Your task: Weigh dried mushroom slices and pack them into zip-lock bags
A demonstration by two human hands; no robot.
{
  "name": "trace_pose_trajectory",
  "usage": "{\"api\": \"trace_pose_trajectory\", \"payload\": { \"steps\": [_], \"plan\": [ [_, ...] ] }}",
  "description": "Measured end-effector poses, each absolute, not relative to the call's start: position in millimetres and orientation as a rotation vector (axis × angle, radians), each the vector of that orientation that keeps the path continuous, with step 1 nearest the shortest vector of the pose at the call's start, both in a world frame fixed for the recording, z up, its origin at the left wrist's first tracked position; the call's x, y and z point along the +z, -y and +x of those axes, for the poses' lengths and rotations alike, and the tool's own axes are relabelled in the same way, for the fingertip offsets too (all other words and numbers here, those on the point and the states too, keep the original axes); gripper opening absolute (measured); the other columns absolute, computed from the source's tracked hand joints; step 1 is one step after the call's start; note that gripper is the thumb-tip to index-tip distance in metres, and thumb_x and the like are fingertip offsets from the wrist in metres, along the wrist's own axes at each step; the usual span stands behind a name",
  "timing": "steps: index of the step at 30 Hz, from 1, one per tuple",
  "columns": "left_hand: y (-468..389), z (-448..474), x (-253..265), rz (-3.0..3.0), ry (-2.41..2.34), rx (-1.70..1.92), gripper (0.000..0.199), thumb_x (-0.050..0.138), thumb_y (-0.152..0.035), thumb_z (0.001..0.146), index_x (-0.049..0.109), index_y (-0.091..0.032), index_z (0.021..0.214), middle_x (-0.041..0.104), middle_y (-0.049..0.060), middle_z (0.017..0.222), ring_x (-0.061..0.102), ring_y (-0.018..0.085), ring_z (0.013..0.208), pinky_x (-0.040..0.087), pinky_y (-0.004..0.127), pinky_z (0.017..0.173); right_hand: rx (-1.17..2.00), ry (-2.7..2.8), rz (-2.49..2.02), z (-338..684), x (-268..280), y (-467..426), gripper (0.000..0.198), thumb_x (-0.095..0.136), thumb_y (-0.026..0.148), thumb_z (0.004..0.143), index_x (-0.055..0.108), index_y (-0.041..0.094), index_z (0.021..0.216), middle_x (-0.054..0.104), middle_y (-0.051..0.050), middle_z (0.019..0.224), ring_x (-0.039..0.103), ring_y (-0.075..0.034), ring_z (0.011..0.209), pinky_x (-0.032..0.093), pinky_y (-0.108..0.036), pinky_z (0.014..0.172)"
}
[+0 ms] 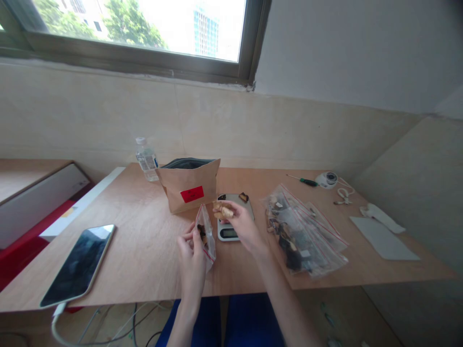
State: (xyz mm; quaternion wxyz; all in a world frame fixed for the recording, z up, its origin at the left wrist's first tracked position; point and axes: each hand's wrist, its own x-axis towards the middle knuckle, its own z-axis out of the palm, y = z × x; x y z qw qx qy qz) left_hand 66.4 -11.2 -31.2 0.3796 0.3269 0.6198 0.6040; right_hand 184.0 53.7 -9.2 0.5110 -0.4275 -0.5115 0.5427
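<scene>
Two bare hands work above a light-brown wooden table [144, 253], near the middle of its front edge. The left hand [190, 243] pinches a small clear plastic zip bag with a red seal line [210, 258] between thumb and fingers; dark brown pieces [201, 232] show inside it. The right hand [241, 221] grips a tan and brown, rough, dried-looking clump [223, 212], just beside the bag's mouth and over a small white digital scale [228, 235]. A dark brown chunk with a pale side [243, 197] lies at the scale's far right corner.

Behind the left hand, toward the table's far edge, stands an upright brown paper pouch with a red label [195, 178], its top gaping. A clear plastic bottle with a white cap [146, 161] is just behind its left side. A large black-screened phone [81, 262] lies near the table's front left corner, a white cable plugged in. Right of the scale, overlapping larger clear zip bags [307, 236] hold brown and black pieces.
</scene>
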Motion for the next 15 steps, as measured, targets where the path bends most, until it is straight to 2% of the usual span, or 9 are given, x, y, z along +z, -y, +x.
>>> {"api": "trace_pose_trajectory", "payload": {
  "steps": [4, 7, 15],
  "plan": [
    [11, 69, -29, 0.817, -1.544, 1.576, 0.022, 0.05, -0.04, 0.085, 0.044, -0.019, 0.083, 0.052, 0.016, 0.13, 0.065, 0.021, 0.093, 0.053, 0.035, 0.074, 1.307, 1.292, -1.068, 159, -3, -40, 0.024, 0.058, 0.029, 0.079, 0.067, 0.018, 0.098, 0.071, -0.005, 0.092, 0.066, -0.016, 0.079, 0.052, -0.024, 0.062],
    [9, 70, -27, 0.808, -1.554, 1.566, 0.021, 0.049, -0.04, 0.085, 0.045, -0.019, 0.083, 0.052, 0.017, 0.13, 0.065, 0.021, 0.094, 0.053, 0.034, 0.074, 1.208, 1.356, -1.129, 147, -10, -38, 0.021, 0.056, 0.024, 0.08, 0.067, 0.018, 0.096, 0.071, -0.005, 0.088, 0.066, -0.015, 0.077, 0.053, -0.026, 0.067],
    [6, 67, -26, 0.753, -1.609, 1.598, 0.02, 0.049, -0.038, 0.086, 0.043, -0.019, 0.083, 0.051, 0.017, 0.13, 0.065, 0.02, 0.095, 0.054, 0.03, 0.07, 1.039, 1.558, -1.313, 140, -4, -29, 0.025, 0.055, 0.02, 0.081, 0.066, 0.016, 0.103, 0.069, -0.01, 0.101, 0.067, -0.019, 0.083, 0.053, -0.032, 0.076]
  ]
}}
